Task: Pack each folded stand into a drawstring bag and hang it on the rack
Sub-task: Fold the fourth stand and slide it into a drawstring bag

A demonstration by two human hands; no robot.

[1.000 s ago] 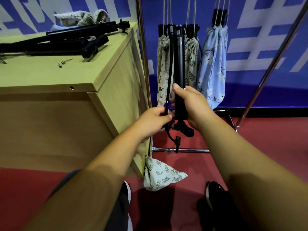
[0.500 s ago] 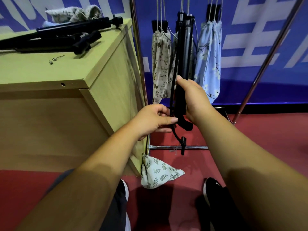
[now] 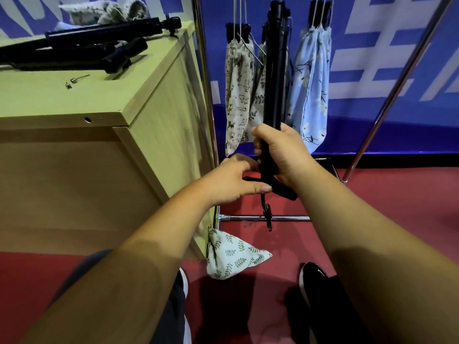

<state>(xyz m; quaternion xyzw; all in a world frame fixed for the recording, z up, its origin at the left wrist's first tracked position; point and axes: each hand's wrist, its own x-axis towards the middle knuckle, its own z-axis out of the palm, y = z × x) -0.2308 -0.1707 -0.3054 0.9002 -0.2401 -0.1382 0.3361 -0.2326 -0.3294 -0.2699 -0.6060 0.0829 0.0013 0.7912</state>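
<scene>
Now grips the black folded stand (image 3: 275, 78) upright before the rack (image 3: 204, 70) with the right hand (image 3: 285, 155), fingers wrapped round the lower shaft. Holds the left hand (image 3: 232, 181) at the stand's bottom end, thumb straight, fingers half curled; cannot tell whether pinching the dangling strap (image 3: 267, 212). On the rack behind: cat-print bag (image 3: 237, 95), blue floral bags (image 3: 310, 90). At the rack's foot: leaf-print bag (image 3: 233, 254).

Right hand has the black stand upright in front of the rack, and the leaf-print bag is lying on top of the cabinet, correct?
No. The head view shows the leaf-print bag on the red floor beside the cabinet, not on top. The right hand does hold the black stand upright before the rack.
</scene>
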